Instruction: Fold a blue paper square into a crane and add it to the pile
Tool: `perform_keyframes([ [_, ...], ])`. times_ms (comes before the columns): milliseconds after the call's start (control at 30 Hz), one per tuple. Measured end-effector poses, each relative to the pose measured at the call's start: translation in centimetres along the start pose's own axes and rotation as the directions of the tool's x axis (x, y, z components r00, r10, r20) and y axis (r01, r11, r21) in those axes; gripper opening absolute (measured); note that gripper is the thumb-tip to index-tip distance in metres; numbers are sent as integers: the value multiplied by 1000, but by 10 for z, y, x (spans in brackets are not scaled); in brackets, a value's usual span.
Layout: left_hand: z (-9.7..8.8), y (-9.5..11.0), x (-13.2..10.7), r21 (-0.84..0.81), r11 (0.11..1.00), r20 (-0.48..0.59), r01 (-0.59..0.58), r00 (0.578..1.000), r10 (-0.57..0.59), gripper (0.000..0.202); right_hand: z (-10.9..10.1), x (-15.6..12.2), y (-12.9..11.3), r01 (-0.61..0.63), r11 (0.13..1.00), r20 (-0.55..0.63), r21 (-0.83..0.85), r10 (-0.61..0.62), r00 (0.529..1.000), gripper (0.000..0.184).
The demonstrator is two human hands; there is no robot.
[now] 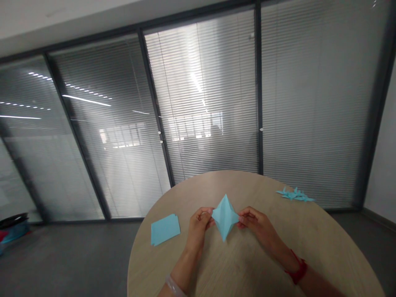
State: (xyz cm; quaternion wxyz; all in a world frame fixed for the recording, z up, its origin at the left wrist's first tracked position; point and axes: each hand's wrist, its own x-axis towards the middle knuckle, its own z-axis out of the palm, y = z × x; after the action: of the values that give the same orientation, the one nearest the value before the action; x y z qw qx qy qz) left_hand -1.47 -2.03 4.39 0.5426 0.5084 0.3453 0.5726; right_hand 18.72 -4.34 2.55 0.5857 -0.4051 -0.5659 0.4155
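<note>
Between my hands is a light blue origami paper (225,218), folded into a diamond shape with points at top and bottom and creases running down its face. My left hand (199,226) pinches its left corner between thumb and fingers. At the opposite corner, my right hand (255,225) pinches the paper the same way. The paper is held up over the table, tilted toward me; its back side is hidden.
The round wooden table (241,268) has a stack of blue paper sheets (165,229) on its left. Several small folded blue paper pieces (296,194) lie in a cluster at the far right edge. Behind stands a glass partition with blinds (210,99). A bin (14,227) sits on the floor at left.
</note>
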Motion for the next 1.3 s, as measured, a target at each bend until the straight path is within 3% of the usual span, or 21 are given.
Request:
perform_keyframes([
  [267, -1, -2, 1, -72, 997, -5, 29, 1000, -30, 29, -1, 1, -3, -3, 999, -6, 42, 4, 1000, 40],
  [433, 1, -1, 0, -33, 998, 19, 44, 999, -43, 32, 0, 2, -2, -30, 997, -5, 77, 30, 1000, 40],
  [533, 3, -2, 1, 57, 998, 11, -28, 1000, 27, 42, -1, 1, -3, -32, 997, -57, 73, 36, 998, 42],
  [633, 5, -6, 0, 234, 952, 14, -197, 980, 199, 48, -2, 0, -3, -34, 996, -93, 78, 41, 995, 45],
  [767, 7, -10, -4, 382, 856, 152, -348, 937, 313, 57, -3, 0, -2, -27, 992, -92, 124, 39, 995, 44],
  [1067, 9, -13, -6, 428, 843, 175, -326, 945, 276, 53, 5, -1, -1, -30, 992, -29, 119, 34, 999, 43],
  [1300, 10, -11, -6, 440, 835, 188, -330, 943, 274, 39, 3, -1, 9, 135, 987, -69, -84, -141, 988, 38],
])
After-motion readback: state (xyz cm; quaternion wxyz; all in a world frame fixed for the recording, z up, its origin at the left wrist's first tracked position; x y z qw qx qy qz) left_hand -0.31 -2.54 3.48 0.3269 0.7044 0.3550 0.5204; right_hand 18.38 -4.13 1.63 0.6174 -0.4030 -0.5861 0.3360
